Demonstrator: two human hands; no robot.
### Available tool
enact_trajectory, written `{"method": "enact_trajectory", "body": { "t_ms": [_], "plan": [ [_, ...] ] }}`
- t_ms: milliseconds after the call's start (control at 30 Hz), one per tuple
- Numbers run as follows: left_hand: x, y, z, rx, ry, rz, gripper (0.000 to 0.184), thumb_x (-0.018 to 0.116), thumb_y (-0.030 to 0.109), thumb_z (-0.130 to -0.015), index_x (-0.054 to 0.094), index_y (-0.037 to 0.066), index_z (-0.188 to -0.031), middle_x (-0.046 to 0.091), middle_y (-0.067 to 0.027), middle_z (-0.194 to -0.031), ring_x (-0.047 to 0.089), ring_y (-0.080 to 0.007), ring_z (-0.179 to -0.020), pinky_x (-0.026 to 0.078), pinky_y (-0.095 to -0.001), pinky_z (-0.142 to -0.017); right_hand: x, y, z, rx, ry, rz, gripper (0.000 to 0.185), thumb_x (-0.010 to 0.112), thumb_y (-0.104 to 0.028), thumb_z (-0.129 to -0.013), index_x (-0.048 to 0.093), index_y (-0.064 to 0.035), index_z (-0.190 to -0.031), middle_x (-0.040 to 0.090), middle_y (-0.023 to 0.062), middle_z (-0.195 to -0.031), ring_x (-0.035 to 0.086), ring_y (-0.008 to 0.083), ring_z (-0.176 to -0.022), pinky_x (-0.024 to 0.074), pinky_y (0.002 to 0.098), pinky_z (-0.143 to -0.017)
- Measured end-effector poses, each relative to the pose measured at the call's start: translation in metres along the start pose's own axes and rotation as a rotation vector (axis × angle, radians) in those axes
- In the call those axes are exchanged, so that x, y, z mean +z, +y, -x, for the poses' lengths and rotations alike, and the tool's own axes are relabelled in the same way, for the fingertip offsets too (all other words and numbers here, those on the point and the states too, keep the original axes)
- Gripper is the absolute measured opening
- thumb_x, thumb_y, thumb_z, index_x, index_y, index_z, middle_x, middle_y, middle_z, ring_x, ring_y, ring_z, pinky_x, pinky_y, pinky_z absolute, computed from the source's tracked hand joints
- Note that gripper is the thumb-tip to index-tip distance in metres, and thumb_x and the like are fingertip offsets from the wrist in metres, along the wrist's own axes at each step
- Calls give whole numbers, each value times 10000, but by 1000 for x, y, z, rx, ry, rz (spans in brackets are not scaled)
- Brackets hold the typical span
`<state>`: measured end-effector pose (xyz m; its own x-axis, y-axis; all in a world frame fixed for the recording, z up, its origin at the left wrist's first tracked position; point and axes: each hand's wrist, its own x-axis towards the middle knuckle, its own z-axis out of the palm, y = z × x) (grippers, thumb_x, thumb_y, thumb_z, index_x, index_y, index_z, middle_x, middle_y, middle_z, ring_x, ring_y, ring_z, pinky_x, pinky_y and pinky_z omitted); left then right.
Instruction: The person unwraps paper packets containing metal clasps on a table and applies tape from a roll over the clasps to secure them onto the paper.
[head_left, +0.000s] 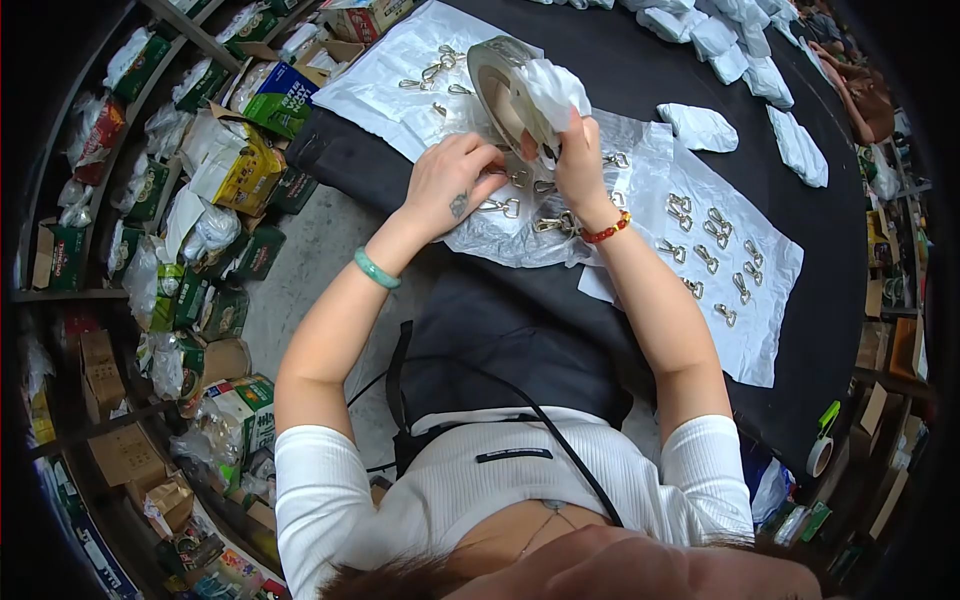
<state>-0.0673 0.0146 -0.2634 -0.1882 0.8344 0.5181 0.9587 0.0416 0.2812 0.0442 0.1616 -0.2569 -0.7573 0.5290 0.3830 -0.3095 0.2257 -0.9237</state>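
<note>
My right hand is closed on a large roll of clear tape, held tilted above the table. A crumpled white wrapped packet shows between that hand and the roll. My left hand is low over the white wrapping sheets, fingers curled and pressed together beside a metal snap hook; what its fingertips pinch is hidden. More gold-coloured snap hooks lie spread over the right-hand white sheet. Several others rest on the left-hand sheet.
White wrapped packets lie on the black table, with a pile at the far right. Shelves of boxes and bags stand at the left. A small tape roll is at the right edge. Another person's arm shows at far right.
</note>
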Motion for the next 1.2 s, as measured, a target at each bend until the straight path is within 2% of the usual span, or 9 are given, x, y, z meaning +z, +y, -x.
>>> {"method": "enact_trajectory", "body": {
  "t_ms": [133, 300, 433, 600, 767, 933, 1200],
  "plan": [
    [1, 2, 0, -44, -25, -3, 145, 658, 221, -791, 618, 87, -828, 539, -32, -781, 549, -222, -721, 460, -310, -698, 4, 0, -3, -54, 24, -34, 509, 273, -300, -978, 609, 26, -777, 593, 56, -599, 496, 122, -536, 412, 218, -568],
    [5, -1, -2, 73, 14, -155, 135, 659, 207, -789, 617, 86, -830, 527, -32, -779, 549, -225, -712, 459, -316, -676, 5, -15, 2, -19, 8, -16, 514, 282, -308, -975, 609, 26, -760, 590, 58, -594, 495, 125, -538, 412, 219, -565],
    [-5, 5, 11, -138, -91, 51, 140, 655, 205, -788, 624, 82, -846, 539, -33, -782, 554, -230, -707, 453, -321, -650, 4, -21, 5, 21, -13, 13, 518, 290, -321, -970, 609, 30, -763, 594, 66, -594, 495, 128, -534, 411, 222, -556],
    [-5, 5, 21, -293, -119, 222, 136, 661, 187, -774, 626, 75, -843, 558, -35, -792, 554, -232, -700, 444, -323, -629, 9, -52, 20, -2, -63, -93, 509, 307, -323, -967, 609, 32, -762, 600, 75, -594, 499, 129, -533, 410, 221, -548],
    [-5, 9, 21, -368, -157, 244, 118, 672, 172, -759, 632, 72, -809, 567, -32, -783, 548, -223, -702, 440, -314, -636, 9, -24, 28, 84, -115, 40, 484, 326, -305, -963, 612, 33, -769, 602, 76, -595, 498, 130, -529, 409, 220, -546],
    [-9, 21, 32, -268, 35, 264, 101, 685, 161, -747, 639, 75, -773, 565, -31, -771, 537, -212, -697, 439, -302, -649, 15, -40, 30, 34, -92, -56, 456, 342, -283, -958, 617, 32, -776, 601, 73, -594, 500, 126, -531, 410, 221, -546],
    [-14, 38, 51, -296, 61, 141, 119, 704, 174, -736, 642, 76, -762, 572, -24, -773, 529, -200, -691, 439, -292, -667, 12, -42, 25, -8, -78, -88, 447, 353, -283, -959, 627, 34, -804, 608, 77, -608, 503, 122, -538, 407, 214, -538]
  ]
}}
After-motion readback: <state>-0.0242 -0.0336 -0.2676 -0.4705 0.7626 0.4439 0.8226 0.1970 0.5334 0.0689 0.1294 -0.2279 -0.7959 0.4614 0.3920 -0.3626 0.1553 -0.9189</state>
